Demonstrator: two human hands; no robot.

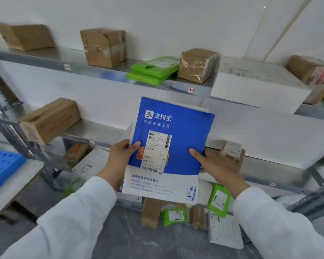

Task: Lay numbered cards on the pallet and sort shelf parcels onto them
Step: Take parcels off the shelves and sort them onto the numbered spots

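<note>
The left hand (121, 156) and the right hand (211, 165) hold a blue and white parcel bag (183, 131) up in front of the shelves.
Each hand grips one side edge, with its thumb on the front. A white label (155, 152) is stuck on the blue part. Behind the bag, the metal shelf (94, 71) holds brown boxes (104, 47), green bags (153, 70) and a big white box (258, 85). A blue pallet (2, 165) lies at the left.

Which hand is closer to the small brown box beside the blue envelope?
Right. The right hand overlaps the small brown box; the left hand grips the blue envelope across from it.
</note>
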